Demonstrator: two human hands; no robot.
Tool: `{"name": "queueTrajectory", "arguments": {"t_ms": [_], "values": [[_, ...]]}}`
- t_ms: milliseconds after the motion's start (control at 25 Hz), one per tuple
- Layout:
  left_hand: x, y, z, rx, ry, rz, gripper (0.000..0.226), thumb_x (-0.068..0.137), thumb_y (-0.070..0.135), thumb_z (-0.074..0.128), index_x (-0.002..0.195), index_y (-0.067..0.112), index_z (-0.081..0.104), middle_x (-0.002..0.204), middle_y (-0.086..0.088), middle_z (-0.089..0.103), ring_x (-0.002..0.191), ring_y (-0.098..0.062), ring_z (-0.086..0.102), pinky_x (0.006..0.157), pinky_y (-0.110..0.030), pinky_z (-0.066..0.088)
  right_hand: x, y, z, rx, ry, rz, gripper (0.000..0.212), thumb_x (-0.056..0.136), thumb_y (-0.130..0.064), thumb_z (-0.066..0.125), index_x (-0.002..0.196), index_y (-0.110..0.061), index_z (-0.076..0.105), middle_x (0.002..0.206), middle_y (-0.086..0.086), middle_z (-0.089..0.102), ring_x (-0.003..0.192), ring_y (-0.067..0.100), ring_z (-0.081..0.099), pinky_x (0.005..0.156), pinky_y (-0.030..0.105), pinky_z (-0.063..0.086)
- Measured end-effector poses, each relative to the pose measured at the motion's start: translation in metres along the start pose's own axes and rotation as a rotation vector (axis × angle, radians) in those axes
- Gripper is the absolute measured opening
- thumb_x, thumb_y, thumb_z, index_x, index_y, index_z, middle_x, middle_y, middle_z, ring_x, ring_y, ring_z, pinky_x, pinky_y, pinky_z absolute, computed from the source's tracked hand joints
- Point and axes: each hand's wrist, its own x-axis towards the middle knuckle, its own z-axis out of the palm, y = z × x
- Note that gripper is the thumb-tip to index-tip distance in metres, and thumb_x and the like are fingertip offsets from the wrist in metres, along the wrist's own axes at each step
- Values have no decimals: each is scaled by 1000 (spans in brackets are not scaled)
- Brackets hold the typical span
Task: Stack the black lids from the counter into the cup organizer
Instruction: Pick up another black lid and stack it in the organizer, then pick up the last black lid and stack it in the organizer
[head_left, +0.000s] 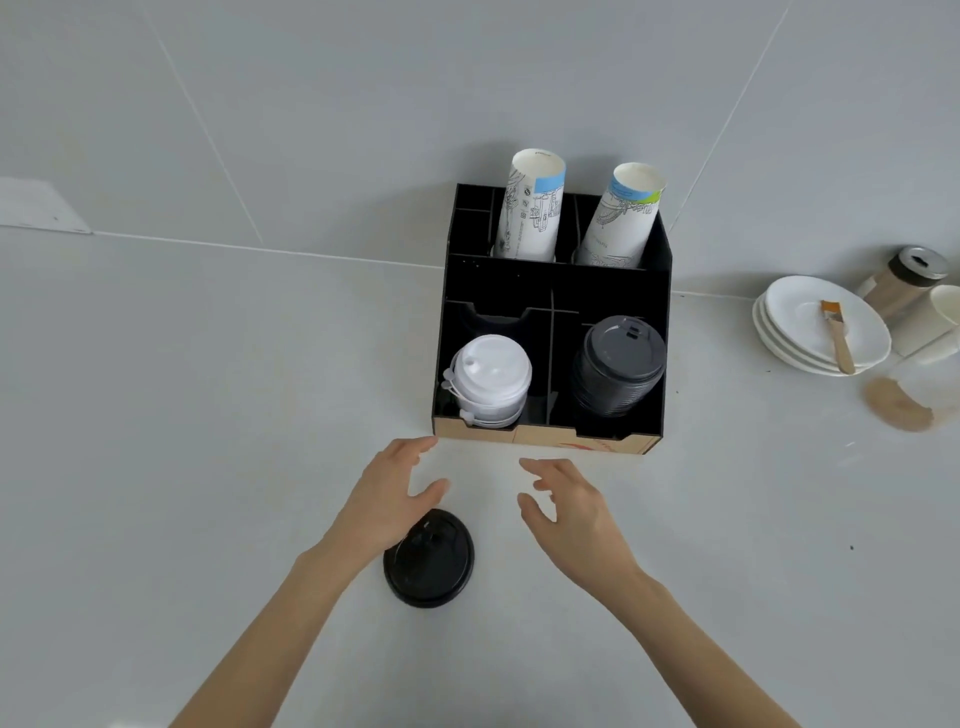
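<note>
Hovering empty and spread over the bench (156, 415), both hands sit between lid (429, 558) and organizer (540, 441); left hand (387, 499) overlaps the lid's edge, right hand (571, 506) apart. One lid seems left: grasp it, add it to the black stack (618, 364), front-right compartment.

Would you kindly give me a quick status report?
Both hands open, empty: left hand, right hand. One round black plastic lid on counter, beside left hand. Path to black organizer clear.

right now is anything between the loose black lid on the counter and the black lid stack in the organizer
Nothing visible blocks it. The black lid lies on bare counter below the left hand; the organizer holds the black lid stack front right, open on top. Only its low front wall must be cleared.
</note>
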Motion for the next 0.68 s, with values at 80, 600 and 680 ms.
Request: {"name": "queueTrajectory", "arguments": {"t_ms": [80,600,680], "values": [[-9,-12,1,5,-1,-42,47,85,20,57,129,14,41,133,-6,47,117,-19,48,98,-26,35,-5,2,13,-13,-66,8,40,89,-18,49,129,-17,42,127,3,49,109,16,54,89,22,43],[-35,-48,17,81,-93,-187,50,84,20,57,130,12,39,132,-9,44,121,-25,44,104,-32,36,-6,-4,63,-77,-201,131,29,82,-23,57,111,-15,55,106,9,58,92,23,62,84,32,50],[-36,-48,19,84,-81,-171,46,84,17,56,128,12,42,130,-10,45,120,-25,43,102,-31,36,-5,-5,66,-71,-194,129,28,82,-20,58,110,-14,55,100,6,55,90,24,62,83,32,51]]}}
